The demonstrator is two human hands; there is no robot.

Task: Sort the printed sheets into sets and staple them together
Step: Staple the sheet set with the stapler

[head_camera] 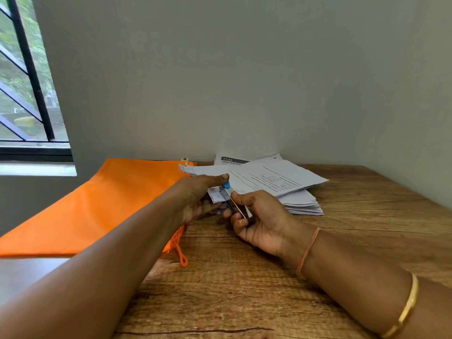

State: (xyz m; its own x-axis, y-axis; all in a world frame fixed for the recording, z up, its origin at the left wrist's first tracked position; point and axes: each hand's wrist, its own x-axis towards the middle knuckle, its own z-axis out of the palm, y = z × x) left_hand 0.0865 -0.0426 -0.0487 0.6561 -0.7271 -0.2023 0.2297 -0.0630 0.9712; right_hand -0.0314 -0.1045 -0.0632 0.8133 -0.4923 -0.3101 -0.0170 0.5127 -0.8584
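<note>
My left hand, pinching the sheets, and my right hand, gripping the stapler, are crowding the middle of the table. The back wall is closing off the far edge and the right wall is hemming in the right side. The paper stack is filling the far corner just beyond my right hand. The orange bag is covering the left side, its cord trailing onto the wood beside my left forearm. Bare wood is lying open near me and to the right of my right wrist.
</note>
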